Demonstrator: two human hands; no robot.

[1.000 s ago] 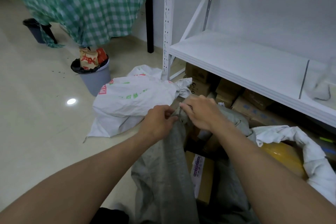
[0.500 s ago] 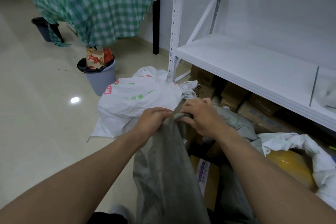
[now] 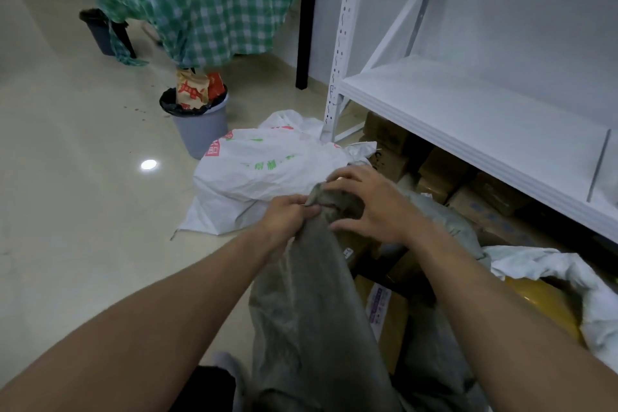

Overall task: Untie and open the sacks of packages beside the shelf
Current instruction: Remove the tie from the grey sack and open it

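Sack neck sits bunched between left fingers and right fingers.

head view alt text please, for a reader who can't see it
Two bare hands work at the bunched neck of a grey sack: the left hand grips it and the right hand curls over its top. Behind lie a white sack, a bin and boxes under a white shelf.
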